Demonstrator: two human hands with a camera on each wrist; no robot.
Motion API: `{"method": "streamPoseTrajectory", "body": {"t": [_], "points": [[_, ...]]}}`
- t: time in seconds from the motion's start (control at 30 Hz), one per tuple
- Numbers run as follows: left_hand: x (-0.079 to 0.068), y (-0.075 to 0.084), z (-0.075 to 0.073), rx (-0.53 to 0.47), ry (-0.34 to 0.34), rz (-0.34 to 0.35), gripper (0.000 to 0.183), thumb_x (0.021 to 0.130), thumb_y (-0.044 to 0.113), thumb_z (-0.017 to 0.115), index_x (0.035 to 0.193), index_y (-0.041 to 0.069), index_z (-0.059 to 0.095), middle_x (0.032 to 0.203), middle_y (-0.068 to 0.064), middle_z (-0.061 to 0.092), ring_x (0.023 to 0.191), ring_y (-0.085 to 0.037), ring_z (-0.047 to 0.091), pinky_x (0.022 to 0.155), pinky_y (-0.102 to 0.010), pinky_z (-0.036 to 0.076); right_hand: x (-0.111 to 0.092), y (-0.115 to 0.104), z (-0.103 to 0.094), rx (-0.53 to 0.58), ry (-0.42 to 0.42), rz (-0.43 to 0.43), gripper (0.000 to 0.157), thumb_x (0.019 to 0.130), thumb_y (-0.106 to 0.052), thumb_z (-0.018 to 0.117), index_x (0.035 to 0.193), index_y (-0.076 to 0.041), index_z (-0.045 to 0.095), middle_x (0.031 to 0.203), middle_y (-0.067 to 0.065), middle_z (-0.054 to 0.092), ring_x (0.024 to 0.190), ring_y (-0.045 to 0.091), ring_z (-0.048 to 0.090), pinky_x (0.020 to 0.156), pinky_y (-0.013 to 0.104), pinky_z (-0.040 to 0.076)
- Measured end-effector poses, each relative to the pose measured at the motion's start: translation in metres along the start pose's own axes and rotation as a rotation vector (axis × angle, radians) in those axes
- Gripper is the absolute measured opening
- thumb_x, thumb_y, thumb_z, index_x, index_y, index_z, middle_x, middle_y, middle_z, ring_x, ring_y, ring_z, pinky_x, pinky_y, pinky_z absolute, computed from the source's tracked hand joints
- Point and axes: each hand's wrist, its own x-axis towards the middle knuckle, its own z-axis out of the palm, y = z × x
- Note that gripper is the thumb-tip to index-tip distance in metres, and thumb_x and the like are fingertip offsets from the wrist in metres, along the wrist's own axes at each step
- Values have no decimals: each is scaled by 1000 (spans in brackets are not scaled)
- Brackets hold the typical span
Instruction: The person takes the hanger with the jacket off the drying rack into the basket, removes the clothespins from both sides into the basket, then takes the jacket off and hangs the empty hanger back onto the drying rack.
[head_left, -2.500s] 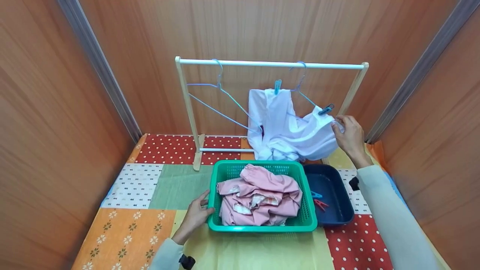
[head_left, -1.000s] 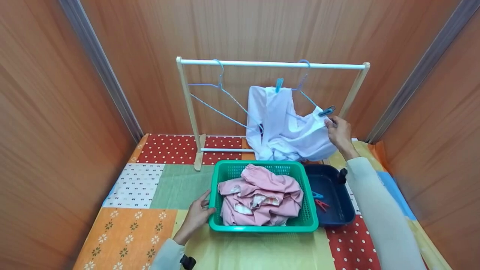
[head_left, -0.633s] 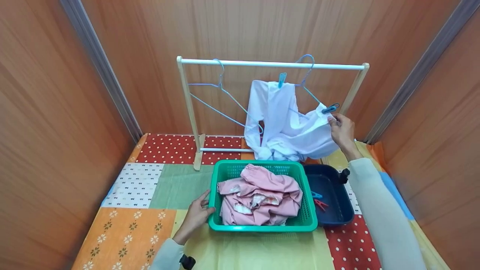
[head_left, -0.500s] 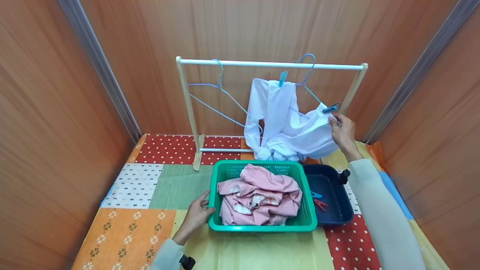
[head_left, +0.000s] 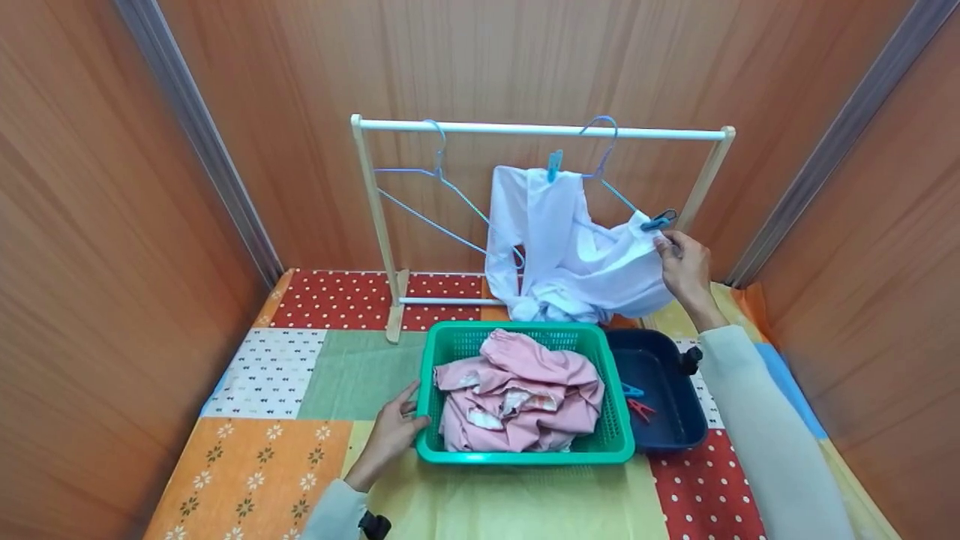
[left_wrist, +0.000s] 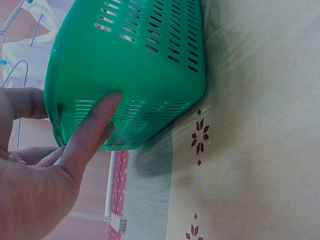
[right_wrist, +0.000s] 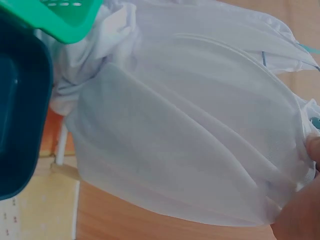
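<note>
In the head view a white garment point(head_left: 551, 217) hangs on a blue wire hanger point(head_left: 619, 196). A light blue clothes peg point(head_left: 554, 166) and a darker teal peg point(head_left: 657, 222) clip it on. My right hand point(head_left: 686, 268) pinches its right edge just below the teal peg. Seen from the right wrist, the cloth point(right_wrist: 190, 130) spreads away from the thumb at the right edge. My left hand point(head_left: 391, 427) grips the left rim of a green basket point(head_left: 525, 457), thumb and fingers on either side of the wall point(left_wrist: 125, 65). Crumpled pink cloth point(head_left: 551, 367) fills the basket.
The hanger hooks over the white bar point(head_left: 517, 128) of a small wooden-legged rack. A second, bare hanger point(head_left: 441, 154) hangs at its left. Right of the basket stands a navy tray point(head_left: 686, 420) with blue and red pegs point(head_left: 640, 409). Wooden panels surround the patchwork-covered surface.
My right hand has moved left along the garment's edge to beside the teal peg. The hanger and garment rose, then dropped slightly and shifted left. My left hand and the basket have stayed put.
</note>
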Motion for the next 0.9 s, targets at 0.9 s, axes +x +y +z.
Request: {"method": "streamPoseTrajectory", "body": {"t": [0.9], "points": [[-1, -1, -1, 18, 2, -10, 68, 94, 7, 60, 154, 8, 30, 134, -27, 57, 117, -39, 63, 91, -51, 54, -42, 28, 27, -28, 16, -35, 32, 99, -26, 58, 112, 2, 69, 112, 25, 70, 107, 42, 63, 94, 54, 46]]}}
